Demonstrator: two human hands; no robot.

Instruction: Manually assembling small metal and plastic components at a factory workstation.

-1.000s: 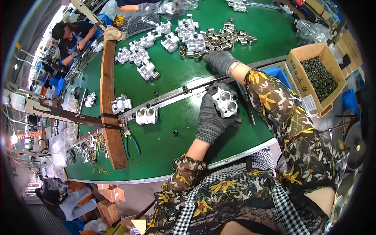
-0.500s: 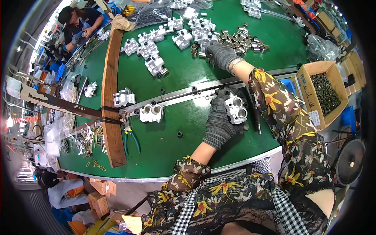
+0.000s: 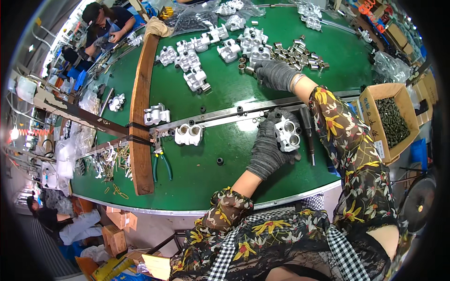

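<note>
My left hand, in a grey knit glove, is closed around a silver two-bore brake caliper body above the near part of the green table. The two round bores of the casting face up. My right hand, gloved alike, reaches to the far side with its fingers curled down beside shiny metal cylinders. Whatever its fingertips grip is hidden. Another caliper body rests left of my left hand, bores up. Just right of the held casting lies a dark rod-shaped tool.
A metal rail crosses the green table. Farther back are several castings and a heap of cylinders. On the left stand a wooden bar and green-handled pliers; right, a carton of small dark parts. A co-worker sits far left.
The whole view has shifted, so the table's things appear slightly farther right. My left hand still holds the caliper body, and my right hand stays by the cylinders. A person at lower left has changed posture.
</note>
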